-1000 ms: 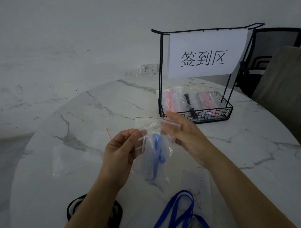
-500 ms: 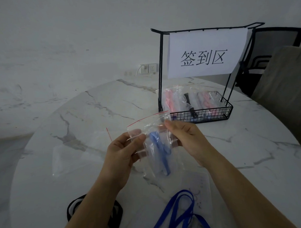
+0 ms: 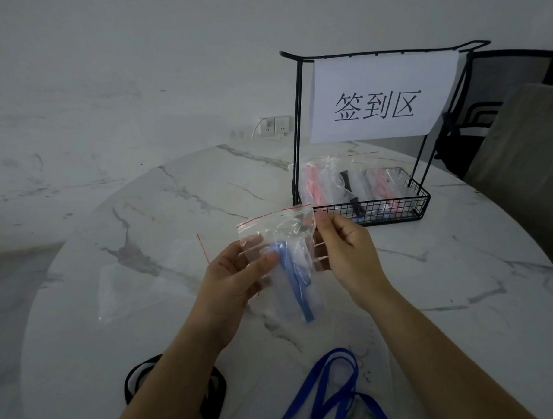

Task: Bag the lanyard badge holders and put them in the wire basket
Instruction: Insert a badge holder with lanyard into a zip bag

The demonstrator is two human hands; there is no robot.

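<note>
1. A crinkled clear plastic zip bag [image 3: 288, 227] with a thin red strip along its mouth is held up in the air above the table, in front of the basket and apart from it.
2. Inside the bag, a flat blue ribbon lanyard [image 3: 295, 284] hangs folded down toward the bottom; its badge holder is too clear to make out.
3. The left hand [image 3: 233, 279] pinches the bag's left side, thumb over the front film and fingers behind.
4. The right hand [image 3: 348, 247] pinches the bag's right edge near the top, its fingers curled onto the plastic.
5. Below lies a round white marble table [image 3: 180, 194], glossy with grey veins.
6. A black wire basket [image 3: 394, 206] with a tall thin frame stands further back on the right, holding several filled clear bags with pink and black lanyards.
7. A white paper sign [image 3: 381, 96] with black characters hangs from the frame's top bar.
8. Flat empty clear bags [image 3: 137, 286] lie to the left.
9. A loose blue lanyard loop [image 3: 325, 392] and a black lanyard band [image 3: 132, 379] lie at the near edge.
</note>
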